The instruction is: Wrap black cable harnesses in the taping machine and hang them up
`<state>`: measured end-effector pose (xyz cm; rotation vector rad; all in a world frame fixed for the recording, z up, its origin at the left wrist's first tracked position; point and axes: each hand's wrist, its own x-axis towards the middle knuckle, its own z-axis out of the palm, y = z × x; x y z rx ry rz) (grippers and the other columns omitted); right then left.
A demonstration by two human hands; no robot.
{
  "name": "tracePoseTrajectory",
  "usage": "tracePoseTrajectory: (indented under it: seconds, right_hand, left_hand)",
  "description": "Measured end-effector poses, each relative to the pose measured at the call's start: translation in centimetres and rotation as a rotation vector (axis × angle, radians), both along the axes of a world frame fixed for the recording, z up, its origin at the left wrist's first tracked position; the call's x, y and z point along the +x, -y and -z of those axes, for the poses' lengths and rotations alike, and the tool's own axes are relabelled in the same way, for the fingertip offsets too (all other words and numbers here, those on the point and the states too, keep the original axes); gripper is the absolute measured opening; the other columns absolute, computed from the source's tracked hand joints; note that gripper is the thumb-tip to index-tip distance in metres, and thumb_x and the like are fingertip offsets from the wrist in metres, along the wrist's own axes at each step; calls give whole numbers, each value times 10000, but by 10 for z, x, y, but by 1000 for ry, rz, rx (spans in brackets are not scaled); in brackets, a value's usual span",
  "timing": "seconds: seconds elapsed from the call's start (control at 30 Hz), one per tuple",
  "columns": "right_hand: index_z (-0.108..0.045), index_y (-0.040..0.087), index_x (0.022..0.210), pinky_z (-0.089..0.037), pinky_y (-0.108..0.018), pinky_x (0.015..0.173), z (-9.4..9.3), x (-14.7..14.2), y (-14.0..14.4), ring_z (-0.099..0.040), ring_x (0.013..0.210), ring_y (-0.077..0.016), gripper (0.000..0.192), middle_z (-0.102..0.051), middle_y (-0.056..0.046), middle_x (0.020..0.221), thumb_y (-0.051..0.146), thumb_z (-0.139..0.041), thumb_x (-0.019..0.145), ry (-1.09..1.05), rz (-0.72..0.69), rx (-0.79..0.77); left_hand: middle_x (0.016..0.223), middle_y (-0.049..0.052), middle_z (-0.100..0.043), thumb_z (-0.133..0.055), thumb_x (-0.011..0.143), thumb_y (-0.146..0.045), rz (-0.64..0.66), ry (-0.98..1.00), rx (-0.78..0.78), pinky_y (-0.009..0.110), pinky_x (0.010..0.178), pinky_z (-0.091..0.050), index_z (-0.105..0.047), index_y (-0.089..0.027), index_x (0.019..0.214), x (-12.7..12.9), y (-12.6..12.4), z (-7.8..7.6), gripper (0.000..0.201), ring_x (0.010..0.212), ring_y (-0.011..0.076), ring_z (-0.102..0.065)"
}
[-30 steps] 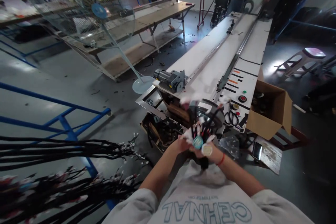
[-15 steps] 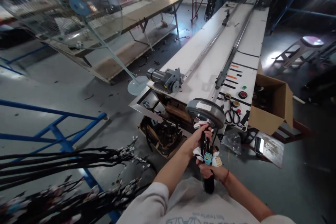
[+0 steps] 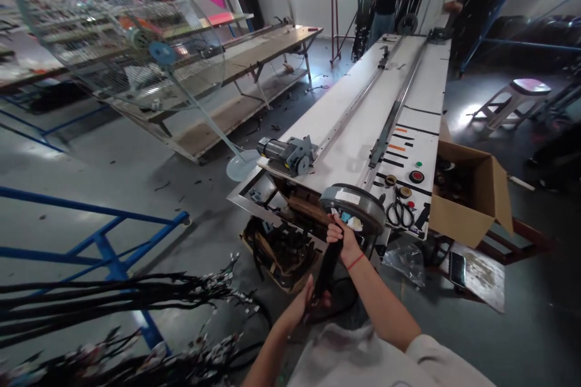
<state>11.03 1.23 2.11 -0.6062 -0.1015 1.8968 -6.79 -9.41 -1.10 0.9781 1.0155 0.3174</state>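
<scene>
You've got the black cable bundle [image 3: 327, 266] stretched between both hands, slanting up from your lap toward the bench. Your right hand [image 3: 341, 236] is closed around its upper end, where the white plugs [image 3: 351, 221] poke out, right against the grey round wheel [image 3: 353, 204] at the bench's near end. Your left hand [image 3: 303, 303] grips the bundle lower down, fingers wrapped round it. Just beyond the wheel lie scissors [image 3: 399, 213] on the long white bench [image 3: 363, 127]. An open cardboard box [image 3: 472, 202] sits to the right, more black cables [image 3: 113, 296] hang at left.
</scene>
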Motion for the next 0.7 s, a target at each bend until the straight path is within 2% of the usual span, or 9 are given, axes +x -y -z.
tracePoseTrajectory:
  seconds: [0.07,0.13,0.2,0.27,0.37,0.47,0.53,0.6,0.7]
  right_hand:
    - [-533,198,803,-290,-128,382,-4,-4,-10,-248,387,-35,251,-284,125,503,303,-760,821,-20,60,-85]
    - [-498,201,758,-350,-120,397,-8,-6,-18,-344,410,-35,254,-377,105,524,261,-726,852,-36,142,-166]
    - [-506,201,753,-409,-123,419,-12,-7,-23,-433,452,-45,231,-464,80,554,239,-703,868,-26,209,-218]
    - [-540,201,763,-458,-141,439,-17,-7,-24,-493,487,-60,198,-529,61,580,236,-711,857,41,263,-239]
    - [-599,192,772,-530,-189,506,-18,-4,-8,-584,563,-96,189,-624,25,644,235,-783,771,227,309,-239]
    - [-661,184,825,-588,-276,626,-13,5,35,-670,706,-168,270,-704,-23,778,256,-858,656,402,223,-164]
    - [-687,189,885,-596,-337,709,-10,14,70,-696,791,-212,346,-724,-49,857,317,-878,626,491,137,-97]
    - [-694,193,940,-585,-380,770,-10,25,99,-703,839,-236,395,-726,-73,913,408,-859,653,596,64,-41]
    - [-680,208,1003,-565,-426,811,-14,40,107,-696,850,-243,408,-710,-86,953,515,-757,747,876,1,123]
  left_hand:
    - [488,-16,-491,-152,654,-1009,-73,-107,19,251,539,-351,-598,-173,724,-10,14,-7,949,502,131,-449]
    - [476,-44,-434,-280,675,-987,-110,-133,53,239,517,-289,-585,-169,737,-20,18,-22,875,490,108,-368]
    - [487,-60,-418,-403,697,-942,-99,-107,60,234,510,-263,-583,-164,772,-26,18,-36,802,493,98,-345]
    - [501,-68,-414,-457,708,-911,-99,-62,50,229,502,-249,-580,-161,803,-27,21,-43,767,488,88,-339]
    - [498,-80,-390,-475,694,-910,-150,-27,54,224,477,-224,-561,-162,804,-18,32,-36,761,461,75,-313]
    - [511,-85,-380,-463,685,-916,-236,-32,64,223,451,-205,-549,-167,790,2,34,-25,761,438,65,-293]
    - [528,-82,-389,-480,686,-901,-289,-44,70,222,439,-204,-546,-168,772,19,16,-25,741,432,63,-300]
    - [520,-81,-384,-494,730,-854,-329,-59,79,223,435,-208,-535,-173,740,39,-18,-32,682,425,63,-304]
    - [509,-90,-352,-443,898,-672,-396,-63,105,224,437,-207,-534,-176,751,64,-83,-50,526,406,64,-278]
